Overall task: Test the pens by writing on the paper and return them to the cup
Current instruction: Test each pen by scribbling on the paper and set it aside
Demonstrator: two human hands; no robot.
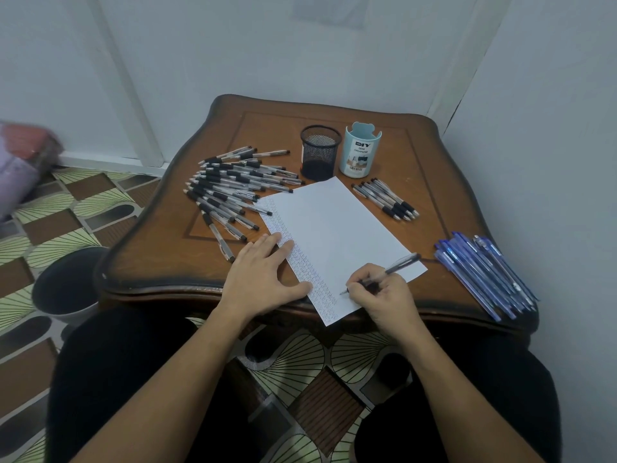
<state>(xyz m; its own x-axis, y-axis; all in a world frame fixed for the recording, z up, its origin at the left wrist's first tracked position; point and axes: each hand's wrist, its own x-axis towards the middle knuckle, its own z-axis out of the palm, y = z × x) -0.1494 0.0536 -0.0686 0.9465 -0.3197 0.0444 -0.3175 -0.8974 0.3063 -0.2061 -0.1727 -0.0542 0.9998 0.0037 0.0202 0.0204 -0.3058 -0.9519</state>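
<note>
A white sheet of paper [337,228] lies slanted on the wooden table [160,259], its left strip covered in small blue scribbles. My right hand [384,295] grips a black-grip pen [397,265] with its tip touching the paper near the front edge. My left hand [263,274] lies flat, fingers spread, pressing the paper's left edge. A black mesh cup [320,155] and a light-blue DIY organiser cup [359,150] stand behind the paper. Several black-grip pens [230,192] lie piled to the left.
A few black-grip pens [387,200] lie right of the paper. A bundle of blue pens [484,272] rests at the table's right front corner. A dark bin [68,285] stands on the patterned floor at the left. White walls close the back and right.
</note>
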